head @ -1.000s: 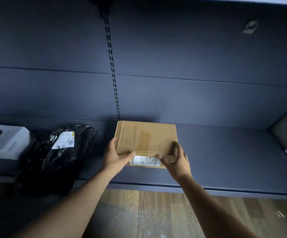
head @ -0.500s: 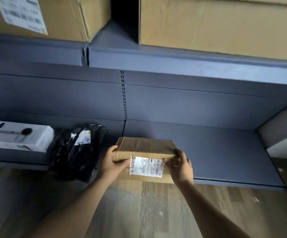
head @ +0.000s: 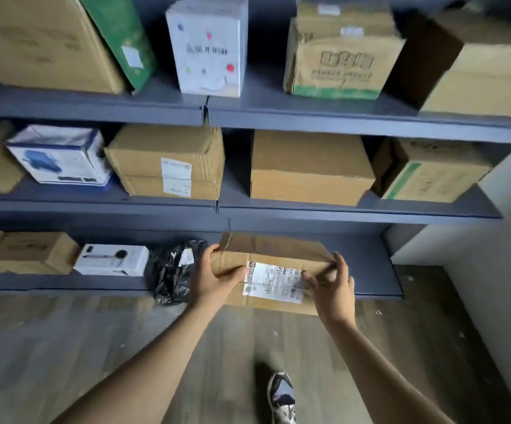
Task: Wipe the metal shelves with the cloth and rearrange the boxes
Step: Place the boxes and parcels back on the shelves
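Observation:
I hold a flat brown cardboard box (head: 274, 264) with a white shipping label in front of the bottom metal shelf (head: 370, 289). My left hand (head: 214, 278) grips its left end. My right hand (head: 332, 289) is blurred at the box's right end, fingers curled at its edge. The box hangs over the shelf's front edge, tilted toward me. No cloth is in view.
A black plastic bag (head: 171, 270), a white product box (head: 112, 260) and a brown box (head: 28, 252) sit left on the bottom shelf. The two upper shelves (head: 355, 209) carry several cartons. A white wall (head: 477, 270) stands right. My shoe (head: 281, 396) is on the wooden floor.
The box has been lifted off the bottom shelf and pulled toward me, label side now facing. My view has backed away and tilted up, revealing the upper shelves.

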`<state>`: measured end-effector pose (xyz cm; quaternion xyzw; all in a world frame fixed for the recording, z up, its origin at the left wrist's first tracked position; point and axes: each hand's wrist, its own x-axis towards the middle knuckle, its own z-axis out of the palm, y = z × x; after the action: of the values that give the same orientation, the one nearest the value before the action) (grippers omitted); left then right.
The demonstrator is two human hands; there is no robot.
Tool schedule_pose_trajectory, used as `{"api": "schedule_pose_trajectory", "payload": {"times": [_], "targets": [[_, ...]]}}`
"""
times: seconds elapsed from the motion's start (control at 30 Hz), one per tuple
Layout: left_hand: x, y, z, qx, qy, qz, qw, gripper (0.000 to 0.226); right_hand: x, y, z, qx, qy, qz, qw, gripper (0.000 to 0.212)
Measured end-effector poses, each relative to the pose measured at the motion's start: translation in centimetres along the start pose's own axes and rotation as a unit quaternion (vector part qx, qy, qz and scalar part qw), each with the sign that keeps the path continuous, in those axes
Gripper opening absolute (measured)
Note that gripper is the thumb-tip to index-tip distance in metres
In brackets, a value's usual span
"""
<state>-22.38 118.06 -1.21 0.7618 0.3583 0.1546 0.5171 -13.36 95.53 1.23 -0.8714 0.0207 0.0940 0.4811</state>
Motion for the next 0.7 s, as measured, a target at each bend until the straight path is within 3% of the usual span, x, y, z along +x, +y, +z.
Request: {"api": "schedule_pose_trajectory", "payload": {"times": [0.23,0.47,0.7], "targets": [[-2.9,15.9,-8.6,-0.032,0.016,0.122,0.992,0.079,-6.3,-13.8,-9.1,0.050,0.083,-0.099,0.990,0.085],[-5.3,29.6,-17.1,-0.114,0.059,0.264,0.956,0.076,-10.2,-26.7,-16.3,0.089,0.173,-0.272,0.942,0.083],[-6.6,36.8,-21.9,-0.143,0.085,0.341,0.925,0.074,-11.7,-33.7,-19.3,0.116,0.206,-0.337,0.911,0.084]]}}
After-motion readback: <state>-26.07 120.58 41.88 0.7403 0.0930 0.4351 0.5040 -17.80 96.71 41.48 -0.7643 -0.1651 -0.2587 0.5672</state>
